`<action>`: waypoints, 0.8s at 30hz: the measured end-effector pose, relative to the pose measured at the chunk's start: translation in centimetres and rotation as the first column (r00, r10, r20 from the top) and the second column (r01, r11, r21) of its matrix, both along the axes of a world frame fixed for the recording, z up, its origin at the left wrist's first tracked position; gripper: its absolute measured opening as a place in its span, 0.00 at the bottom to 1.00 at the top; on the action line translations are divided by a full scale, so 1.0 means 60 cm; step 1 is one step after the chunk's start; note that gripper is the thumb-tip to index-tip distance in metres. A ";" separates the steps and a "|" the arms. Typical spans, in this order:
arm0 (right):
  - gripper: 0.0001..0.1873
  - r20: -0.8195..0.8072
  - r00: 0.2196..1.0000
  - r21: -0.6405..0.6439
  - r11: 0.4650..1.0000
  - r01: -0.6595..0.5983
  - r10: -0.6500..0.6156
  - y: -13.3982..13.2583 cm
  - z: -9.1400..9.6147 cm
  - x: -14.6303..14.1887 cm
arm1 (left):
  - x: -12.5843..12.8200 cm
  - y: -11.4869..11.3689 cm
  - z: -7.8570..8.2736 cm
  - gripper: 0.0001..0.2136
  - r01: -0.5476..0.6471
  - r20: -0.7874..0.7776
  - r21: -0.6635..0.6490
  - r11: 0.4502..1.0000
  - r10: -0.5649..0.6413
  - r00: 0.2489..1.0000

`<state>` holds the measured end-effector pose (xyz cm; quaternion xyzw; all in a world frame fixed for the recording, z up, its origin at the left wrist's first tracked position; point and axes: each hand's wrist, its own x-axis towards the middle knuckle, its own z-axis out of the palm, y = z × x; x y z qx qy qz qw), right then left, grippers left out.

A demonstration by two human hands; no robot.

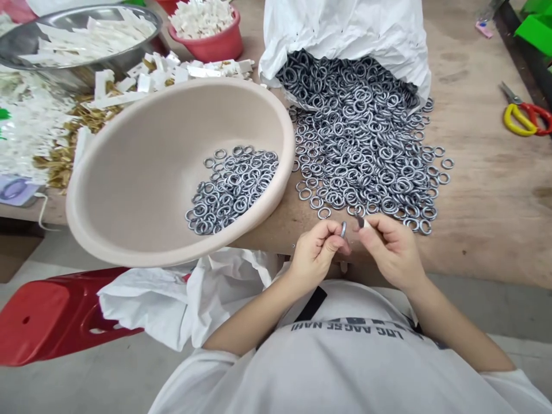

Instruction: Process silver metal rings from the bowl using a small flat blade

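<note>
At the table's front edge my left hand (319, 248) pinches a grey metallic ring (344, 229) between thumb and fingers. Just to its right, my right hand (393, 248) is closed on a small dark-tipped tool (360, 221), whose kind I cannot make out. Its tip points up and away from me, close to the ring. Beyond both hands spreads a large pile of loose rings (366, 149), spilling from a white sack (345, 29). On the left stands a big beige basin (129, 155), with more rings (237, 184) heaped at its right side.
Scissors with red and yellow handles (520, 115) lie at the right. Behind the basin are a metal bowl (81, 72) and a red tub (211, 45) of white pieces. A red stool (47, 316) stands on the floor at left, by a white bag (172, 299).
</note>
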<state>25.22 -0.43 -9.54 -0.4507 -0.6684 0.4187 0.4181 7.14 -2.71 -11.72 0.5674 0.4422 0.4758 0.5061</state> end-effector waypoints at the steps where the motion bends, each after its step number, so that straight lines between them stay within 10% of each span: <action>1: 0.10 0.083 0.995 0.057 0.997 -0.058 0.053 -0.003 0.002 0.006 | -0.002 0.000 -0.001 0.15 -0.004 -0.010 0.005 1.000 0.004 1.000; 14: 0.14 0.340 0.917 0.113 0.960 -0.258 0.207 -0.012 0.007 0.018 | -0.017 0.010 -0.006 0.12 0.071 -0.180 0.185 0.980 -0.038 0.983; 19: 0.17 0.379 0.924 0.064 0.997 0.034 -0.056 0.008 -0.019 0.033 | -0.025 -0.003 -0.003 0.10 0.215 -0.190 0.206 0.955 -0.177 0.966; 24: 0.19 0.614 0.770 0.137 0.984 0.114 -0.174 0.004 -0.033 0.066 | -0.030 -0.007 -0.009 0.11 0.091 0.022 -0.102 0.991 -0.089 0.996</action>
